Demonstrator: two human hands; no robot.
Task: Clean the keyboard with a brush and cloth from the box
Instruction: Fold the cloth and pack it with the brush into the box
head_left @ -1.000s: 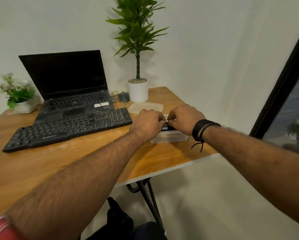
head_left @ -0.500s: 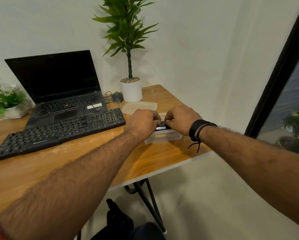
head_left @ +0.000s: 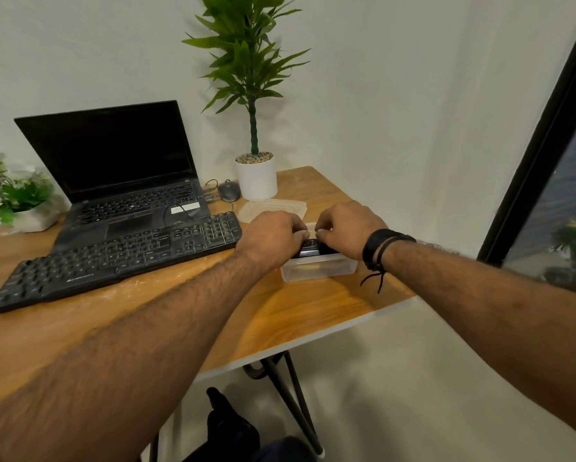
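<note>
A clear plastic box (head_left: 318, 270) stands near the table's right edge. Both hands are curled over its open top. My left hand (head_left: 273, 236) and my right hand (head_left: 345, 228) meet fingertip to fingertip and grip a dark item (head_left: 311, 250) that lies across the box's top. What the item is stays hidden under the fingers. The box's clear lid (head_left: 273, 208) lies flat just behind the hands. The black keyboard (head_left: 113, 258) stretches across the table to the left, its right end close to my left hand.
An open black laptop (head_left: 120, 181) stands behind the keyboard, with a mouse (head_left: 229, 191) and cables beside it. A tall plant in a white pot (head_left: 256, 176) is at the back. A small flower pot (head_left: 23, 201) sits far left. The wooden table's (head_left: 313, 311) edge runs just right of the box.
Both hands stay over the box, still holding the dark item; they have barely moved. Only the head view has swung slightly.
</note>
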